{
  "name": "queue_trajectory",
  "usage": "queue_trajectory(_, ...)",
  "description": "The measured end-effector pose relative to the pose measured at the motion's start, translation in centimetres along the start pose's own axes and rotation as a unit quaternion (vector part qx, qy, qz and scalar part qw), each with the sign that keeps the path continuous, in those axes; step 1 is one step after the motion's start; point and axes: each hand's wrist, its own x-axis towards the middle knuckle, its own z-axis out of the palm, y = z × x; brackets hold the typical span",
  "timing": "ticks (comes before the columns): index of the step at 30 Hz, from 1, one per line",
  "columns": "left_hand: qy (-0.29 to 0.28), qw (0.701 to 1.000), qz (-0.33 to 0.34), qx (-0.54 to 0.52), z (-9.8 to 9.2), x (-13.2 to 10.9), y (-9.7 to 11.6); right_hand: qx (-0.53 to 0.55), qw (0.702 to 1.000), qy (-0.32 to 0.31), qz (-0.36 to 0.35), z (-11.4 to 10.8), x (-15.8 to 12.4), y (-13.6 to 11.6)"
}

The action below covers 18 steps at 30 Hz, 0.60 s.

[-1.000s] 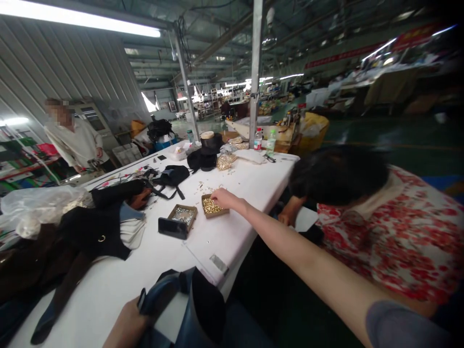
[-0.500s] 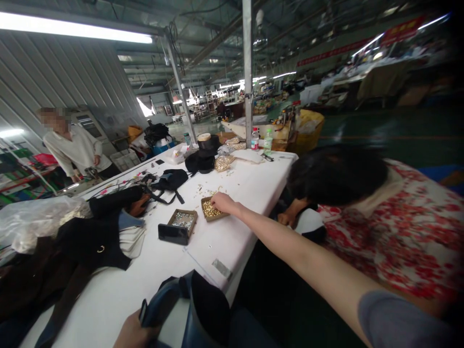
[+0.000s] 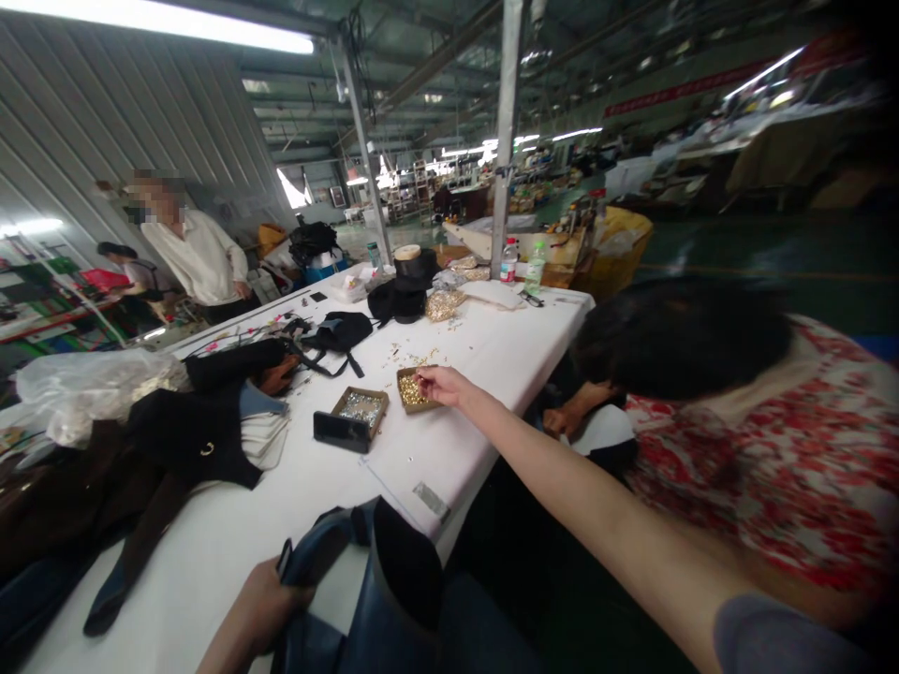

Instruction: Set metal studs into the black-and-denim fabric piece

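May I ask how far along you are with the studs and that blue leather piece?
Done: no stud shows on the dark blue leather piece gripped by the left hand. In hand: the right hand pinches at the small cardboard tray of gold studs; whether it holds one is too small to tell. Left: that tray looks full, as does the silver-stud tray.

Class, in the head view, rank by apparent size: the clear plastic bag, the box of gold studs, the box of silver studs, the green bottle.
Largest: clear plastic bag.
Next: box of silver studs and box of gold studs, too alike to rank.
Smallest: green bottle, though farther away.
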Motion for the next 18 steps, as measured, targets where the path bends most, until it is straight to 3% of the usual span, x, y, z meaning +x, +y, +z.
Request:
queue_trajectory(5,0.000,0.999,-0.030,-0.041,-0.8,-0.7,0.5,0.178,0.974,-0.109,0.089,5.3,-3.6,0.8)
queue_trajectory(11,-0.001,0.996,-0.074,-0.052,-1.6,-1.7,2.2,0.255,0.922,-0.248,0.152,12.7,-9.8,-0.3)
queue_trajectory(15,-0.015,0.994,-0.089,-0.055,-2.1,-1.7,2.8,0.202,0.888,-0.368,0.188,17.6,-13.9,-0.4)
queue_trajectory(18,-0.040,0.993,-0.092,-0.065,-2.3,-1.5,2.8,0.058,0.880,-0.441,0.166,20.0,-15.8,1.0)
